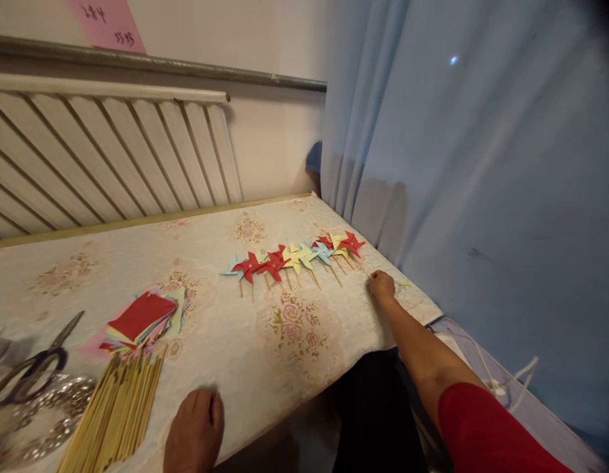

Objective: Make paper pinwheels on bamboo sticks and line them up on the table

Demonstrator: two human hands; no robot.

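My right hand is closed at the right end of the pinwheel row, its fingertips pinching the thin stick of a red paper pinwheel. Several more pinwheels in red, pale yellow and light blue, such as a yellow pinwheel and a red pinwheel, lie overlapping in a row with their sticks toward me. At the near table edge my left hand rests curled, and nothing shows in its fingers. To its left lies a bundle of thin wooden sticks.
A stack of coloured paper squares lies beyond the sticks. Dark-handled scissors rest by a heap of small shiny metal pieces at left. A flowered cloth covers the table; a blue curtain hangs along its right side.
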